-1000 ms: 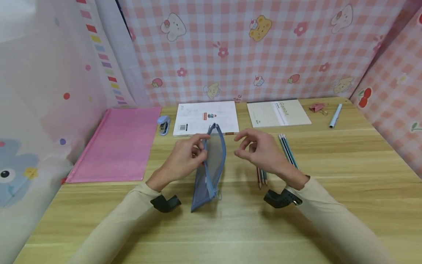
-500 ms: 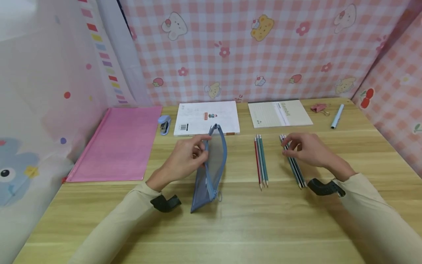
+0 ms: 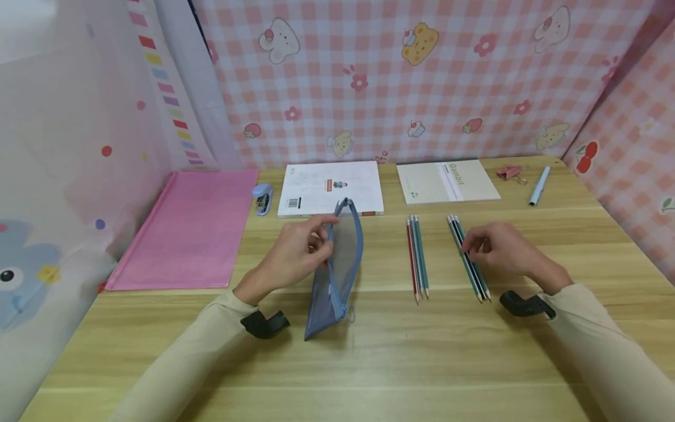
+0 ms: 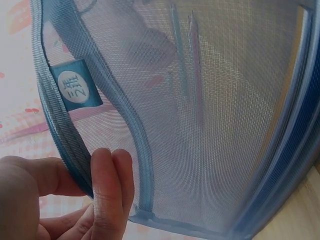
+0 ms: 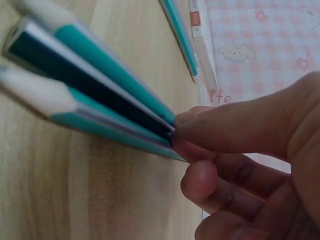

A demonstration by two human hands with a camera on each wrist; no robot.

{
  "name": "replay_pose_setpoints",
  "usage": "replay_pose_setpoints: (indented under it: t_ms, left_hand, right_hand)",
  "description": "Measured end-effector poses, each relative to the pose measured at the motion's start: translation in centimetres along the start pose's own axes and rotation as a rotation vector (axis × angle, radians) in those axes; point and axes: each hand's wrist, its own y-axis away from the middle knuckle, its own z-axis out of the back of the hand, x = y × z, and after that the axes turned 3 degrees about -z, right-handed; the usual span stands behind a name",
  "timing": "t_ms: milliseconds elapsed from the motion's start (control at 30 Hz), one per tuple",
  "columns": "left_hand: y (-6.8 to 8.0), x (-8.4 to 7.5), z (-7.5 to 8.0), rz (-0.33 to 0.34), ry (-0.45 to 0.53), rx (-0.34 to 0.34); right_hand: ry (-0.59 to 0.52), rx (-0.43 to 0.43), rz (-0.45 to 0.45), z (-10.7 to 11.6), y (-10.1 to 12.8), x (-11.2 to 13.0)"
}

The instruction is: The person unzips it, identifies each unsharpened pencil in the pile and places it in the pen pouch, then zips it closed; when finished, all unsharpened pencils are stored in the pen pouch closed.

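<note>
While the mesh pouch (image 3: 337, 266) is pinched open and empty by the left hand (image 3: 292, 253), the pencils right of it (image 3: 468, 256) are only just pinched by the right hand (image 3: 503, 249); the nearer bundle (image 3: 416, 255) lies untouched.

Pouch (image 3: 337, 264) left of 2 pencil bundles (image 3: 417, 255), books (image 3: 331, 187) behind, folder (image 3: 192, 228) far left.

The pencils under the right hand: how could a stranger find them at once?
On the wooden desk, look right of the upright blue mesh pouch. Two pencil bundles lie there; these pencils are the right-hand bundle, pinched by the right hand, unlike the untouched bundle with a red one.
</note>
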Motion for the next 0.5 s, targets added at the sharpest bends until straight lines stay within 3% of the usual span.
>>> replay_pose_setpoints:
  t_ms: [500]
  left_hand:
    - [-0.08,-0.22,0.11,0.004,0.004,0.01]
  right_hand:
    - [0.035,0.004,-0.04,-0.63,-0.7,0.6]
